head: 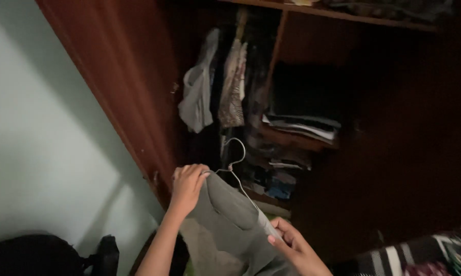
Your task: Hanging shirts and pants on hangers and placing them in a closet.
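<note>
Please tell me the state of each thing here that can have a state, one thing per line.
Grey garment: on the hanger, held up by both hands.
Wire hanger: inside the garment's neck, hook free, not on a rail.
Left hand: closed on one shoulder of the garment.
Right hand: gripping the other shoulder.
Wooden wardrobe: open.
Hanging clothes: hung inside.
Folded clothes: stacked on a shelf.

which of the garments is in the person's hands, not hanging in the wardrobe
The grey garment on the wire hanger, gripped by the left hand and right hand. The pale garment and patterned garment hang inside the wardrobe, untouched.
</note>
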